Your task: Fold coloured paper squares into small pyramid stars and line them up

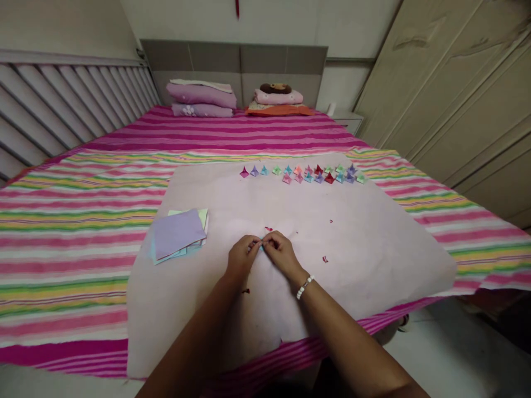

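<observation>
My left hand (241,256) and my right hand (280,251) meet over a pale pink sheet (352,243) spread on the bed. Both pinch a small light-blue piece of paper (260,245) between their fingertips; most of it is hidden by the fingers. My right wrist wears a white bead bracelet (305,287). A stack of pastel paper squares (179,234), lilac on top, lies to the left of my hands. Two rows of several small folded paper shapes (305,173) in mixed colours stand at the far side of the sheet.
A striped pink, green and yellow bedspread (74,221) covers the bed. Pillows (201,98) and a plush toy (276,88) sit at the headboard. Small red paper scraps (324,258) dot the sheet. A wardrobe (456,94) stands at right, a slatted rail (62,94) at left.
</observation>
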The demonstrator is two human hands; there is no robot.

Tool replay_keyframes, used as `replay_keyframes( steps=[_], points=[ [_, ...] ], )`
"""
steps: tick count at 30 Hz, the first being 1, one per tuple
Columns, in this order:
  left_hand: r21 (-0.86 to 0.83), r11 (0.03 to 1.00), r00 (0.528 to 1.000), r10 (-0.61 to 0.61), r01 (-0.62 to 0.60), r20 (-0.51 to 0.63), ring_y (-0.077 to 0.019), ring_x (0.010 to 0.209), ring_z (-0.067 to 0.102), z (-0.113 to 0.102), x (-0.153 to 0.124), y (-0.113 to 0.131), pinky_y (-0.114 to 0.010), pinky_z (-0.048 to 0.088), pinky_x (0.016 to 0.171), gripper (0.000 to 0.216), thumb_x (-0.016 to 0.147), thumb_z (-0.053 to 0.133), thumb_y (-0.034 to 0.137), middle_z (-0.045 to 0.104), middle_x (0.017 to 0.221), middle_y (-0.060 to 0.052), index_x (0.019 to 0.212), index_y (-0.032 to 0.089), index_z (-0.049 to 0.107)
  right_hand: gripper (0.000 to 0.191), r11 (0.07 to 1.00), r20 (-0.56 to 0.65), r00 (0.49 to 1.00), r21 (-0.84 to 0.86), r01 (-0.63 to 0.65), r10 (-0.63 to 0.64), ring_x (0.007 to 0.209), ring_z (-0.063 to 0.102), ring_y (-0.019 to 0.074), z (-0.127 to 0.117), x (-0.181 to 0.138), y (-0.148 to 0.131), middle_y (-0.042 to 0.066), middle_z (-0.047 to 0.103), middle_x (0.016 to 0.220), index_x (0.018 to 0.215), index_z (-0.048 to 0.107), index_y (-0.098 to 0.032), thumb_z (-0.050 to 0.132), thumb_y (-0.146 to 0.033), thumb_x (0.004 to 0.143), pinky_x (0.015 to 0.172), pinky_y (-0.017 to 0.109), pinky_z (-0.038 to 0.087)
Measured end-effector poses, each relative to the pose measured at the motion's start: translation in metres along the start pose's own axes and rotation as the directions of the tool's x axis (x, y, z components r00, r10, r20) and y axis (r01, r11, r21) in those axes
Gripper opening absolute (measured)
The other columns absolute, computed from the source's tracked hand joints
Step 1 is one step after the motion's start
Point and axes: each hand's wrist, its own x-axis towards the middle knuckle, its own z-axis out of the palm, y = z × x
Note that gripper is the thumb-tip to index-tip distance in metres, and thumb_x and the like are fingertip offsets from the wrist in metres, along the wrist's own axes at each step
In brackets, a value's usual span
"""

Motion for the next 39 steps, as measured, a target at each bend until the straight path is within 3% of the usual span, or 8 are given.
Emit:
replay_keyframes(
  steps=[14, 27, 39],
  points=[
    [0.016, 0.994, 0.994, 0.108, -0.108, -0.020, -0.0161, 0.083, 0.061, 0.0059, -0.0049, -0.0060, -0.028, 0.047, 0.079, 0.015, 0.090, 0.047, 0.023, 0.065, 0.086, -0.003, 0.087, 0.020, 0.061, 0.006, 1.000, -0.021, 1.000, 0.002, -0.010, 0.010, 0.058, 0.043, 0.0121, 0.0025, -0.0028, -0.0016, -0.001, 0.052, 0.072, 0.075, 0.064, -0.020, 0.058, -0.022, 0.077, 0.054, 0.025, 0.036],
    [0.073, 0.989, 0.991, 0.130, -0.127, -0.030, -0.0164, 0.085, 0.060, 0.0071, -0.0066, -0.0048, -0.029, 0.047, 0.081, 0.016, 0.091, 0.045, 0.022, 0.064, 0.088, -0.003, 0.088, 0.020, 0.060, 0.007, 0.999, -0.068, 0.997, -0.029, -0.022, 0.020, 0.055, 0.041, 0.0115, 0.0071, -0.0031, 0.0006, -0.003, 0.048, 0.067, 0.068, 0.056, -0.020, 0.054, -0.019, 0.074, 0.051, 0.024, 0.034],
    [0.068, 0.985, 0.986, 0.159, -0.155, -0.052, -0.0163, 0.084, 0.060, 0.0072, -0.0064, -0.0054, -0.029, 0.048, 0.080, 0.015, 0.090, 0.045, 0.020, 0.064, 0.087, -0.003, 0.088, 0.020, 0.060, 0.007, 1.000, -0.059, 0.998, -0.014, 0.002, -0.003, 0.056, 0.043, 0.0118, 0.0054, -0.0030, -0.0019, -0.002, 0.050, 0.069, 0.067, 0.059, -0.020, 0.055, -0.018, 0.073, 0.052, 0.025, 0.035]
  ],
)
